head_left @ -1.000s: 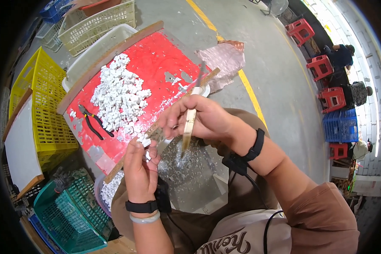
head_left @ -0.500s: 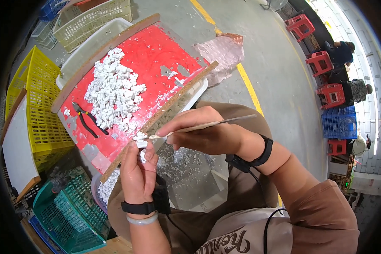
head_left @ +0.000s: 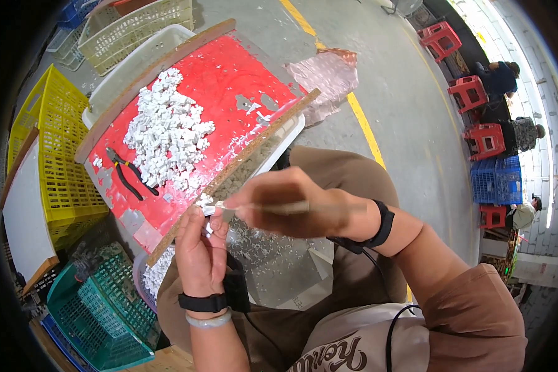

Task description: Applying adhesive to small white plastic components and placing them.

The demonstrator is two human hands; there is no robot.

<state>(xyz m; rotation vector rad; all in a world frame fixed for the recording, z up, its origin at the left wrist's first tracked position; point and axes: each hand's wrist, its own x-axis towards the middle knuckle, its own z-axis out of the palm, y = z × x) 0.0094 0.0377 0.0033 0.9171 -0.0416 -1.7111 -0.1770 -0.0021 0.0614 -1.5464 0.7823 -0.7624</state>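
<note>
My left hand [head_left: 199, 251] is closed, pinching a small white molded piece [head_left: 206, 203] at the near wooden edge of a red board [head_left: 229, 71]. More white shows between its fingers. Smeared by motion, my right hand [head_left: 285, 201] is closed round a thin, pencil-like hand tool [head_left: 231, 208], its tip end beside the white piece. Whether tip and piece touch I cannot tell. A large pile of white pieces [head_left: 167, 130] lies on the board. Left of the pile rest black-and-yellow pliers [head_left: 129, 178].
A yellow crate [head_left: 71, 161] and a green basket [head_left: 108, 310] stand at the left. Cream crates [head_left: 136, 31] are behind the board. White scraps litter a grey sheet [head_left: 279, 266] between my legs. Red stools [head_left: 468, 93] and other people are far right.
My right hand has turned and shifted slightly, and the tool is now blurred and lies more level. My left hand keeps its hold on the white piece, almost unmoved.
</note>
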